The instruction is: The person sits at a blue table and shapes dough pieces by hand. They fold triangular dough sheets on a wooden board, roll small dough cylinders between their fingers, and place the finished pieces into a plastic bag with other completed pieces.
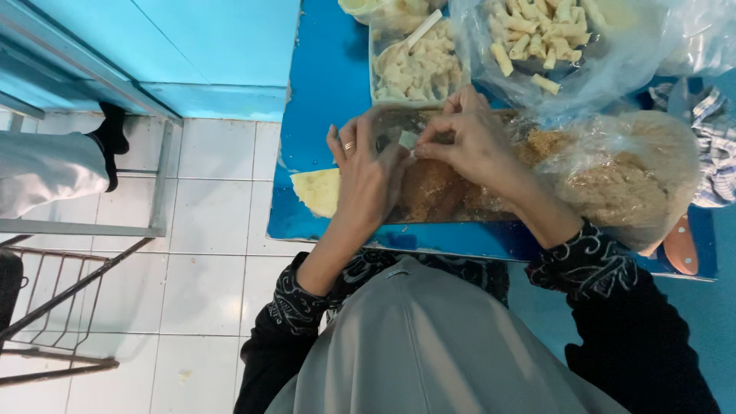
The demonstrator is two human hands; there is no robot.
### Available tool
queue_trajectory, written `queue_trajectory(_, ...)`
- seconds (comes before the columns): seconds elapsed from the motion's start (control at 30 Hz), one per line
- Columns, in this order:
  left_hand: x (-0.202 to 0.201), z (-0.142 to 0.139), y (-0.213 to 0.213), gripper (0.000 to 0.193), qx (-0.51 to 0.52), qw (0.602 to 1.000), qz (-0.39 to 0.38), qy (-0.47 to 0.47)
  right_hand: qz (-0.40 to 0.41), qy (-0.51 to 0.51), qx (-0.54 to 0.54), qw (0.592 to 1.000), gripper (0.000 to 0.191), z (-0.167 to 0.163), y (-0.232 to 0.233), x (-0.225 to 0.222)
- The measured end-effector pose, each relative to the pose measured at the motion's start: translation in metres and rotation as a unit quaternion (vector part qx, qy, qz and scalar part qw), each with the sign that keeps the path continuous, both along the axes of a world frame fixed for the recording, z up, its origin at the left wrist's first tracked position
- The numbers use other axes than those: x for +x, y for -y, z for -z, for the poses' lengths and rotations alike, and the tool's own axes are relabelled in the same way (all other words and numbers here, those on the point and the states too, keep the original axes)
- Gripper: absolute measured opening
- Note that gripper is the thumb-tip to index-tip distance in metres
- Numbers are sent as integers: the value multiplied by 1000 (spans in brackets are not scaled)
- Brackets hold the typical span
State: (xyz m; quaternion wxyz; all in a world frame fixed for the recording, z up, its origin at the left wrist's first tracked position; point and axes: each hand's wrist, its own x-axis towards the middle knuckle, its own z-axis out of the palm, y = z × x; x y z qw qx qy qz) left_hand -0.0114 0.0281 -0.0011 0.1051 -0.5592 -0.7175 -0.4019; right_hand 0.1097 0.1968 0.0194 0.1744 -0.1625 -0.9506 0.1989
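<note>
Both hands are working over a blue table [322,92], close together above a tray of brown breadcrumbs [437,192] that is lying along the table's near edge. The left hand [368,172], wearing a ring on one finger, is curling inward with its fingertips closing on a small pale piece of dough [408,139]. The right hand [471,138] is meeting it from the other side, its thumb and forefinger pinching the same piece, so the two hands are gripping it together just above the crumbs.

Just left of the tray, near the table's near-left corner, a flat pale sheet of pastry [318,192] is lying partly under the left wrist. To the right of the tray, a clear plastic bag of breadcrumbs [629,172] is bulging toward the near-right corner, touching the right forearm. Toward the far edge, a rectangular container of pale rolled pieces [418,69] is sitting with a white utensil [422,31] resting in it, and beside it on the right a clear bag of short pale sticks [537,38] is lying open. A brown knife handle [681,245] is showing at the near-right edge, and a checked cloth [713,146] is hanging past the right edge.

The person is wearing black patterned sleeves and a grey garment. On the white tiled floor [207,230] to the left, another person's leg in light trousers and a black sock [111,138] is resting by a metal frame [157,184].
</note>
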Motion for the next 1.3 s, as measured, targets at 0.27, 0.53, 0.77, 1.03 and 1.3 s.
queue_trajectory(0.27, 0, 7, -9, 28, -18, 999, -24, 32, -58, -60, 92, 992, 15, -5, 23, 17)
queue_trajectory(0.53, 1, 4, -8, 13, -15, 999, -38, -25, -28, -64, 32, 997, 11, -9, 23, 7)
queue_trajectory(0.77, 3, 3, -3, 16, -47, 999, -19, -12, -45, -61, 84, 994, 15, -13, 30, 12)
queue_trajectory(1.03, 9, 0, -6, 18, -49, 998, -45, 4, -12, -70, 71, 995, 17, -22, 31, 13)
queue_trajectory(1.3, 10, -12, -8, 35, 12, 993, -106, 49, -11, -39, 127, 991, 14, -10, 32, 3)
